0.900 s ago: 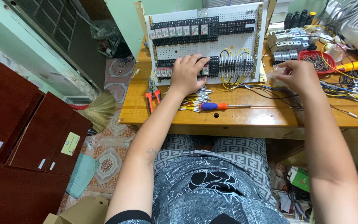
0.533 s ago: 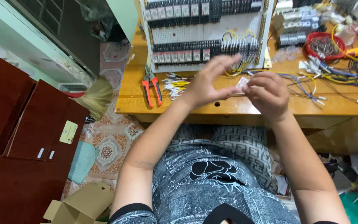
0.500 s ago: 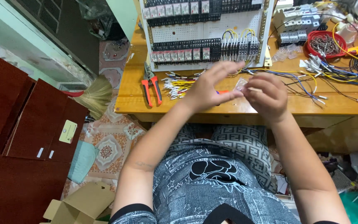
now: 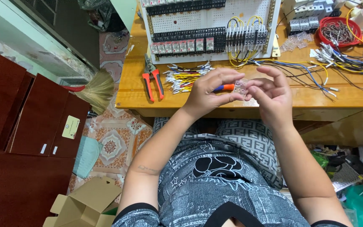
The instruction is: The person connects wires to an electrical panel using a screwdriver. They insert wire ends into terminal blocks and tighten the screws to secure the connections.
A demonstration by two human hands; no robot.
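Both hands are raised over the near edge of the wooden table [image 4: 139, 97]. My left hand [image 4: 209, 92] and my right hand [image 4: 269, 94] pinch a small clear plastic part [image 4: 240, 87] between their fingertips. Behind the hands lies a screwdriver with an orange and blue handle [image 4: 224, 88], mostly hidden. Farther back stands a white perforated panel [image 4: 215, 19] with rows of black relays and yellow and blue wires. A bundle of short yellow wires [image 4: 185, 75] lies in front of it.
Red-handled pliers [image 4: 153, 80] lie on the table's left part. A red bowl of small parts [image 4: 337, 30] and loose blue and yellow wires [image 4: 345, 56] are at the right. A broom [image 4: 97, 90], dark red cabinets [image 4: 22, 117] and a cardboard box [image 4: 87, 204] are on the left.
My left hand left the panel and my right hand came in from the right; both now meet in front of me on the clear part. The view tilted down.
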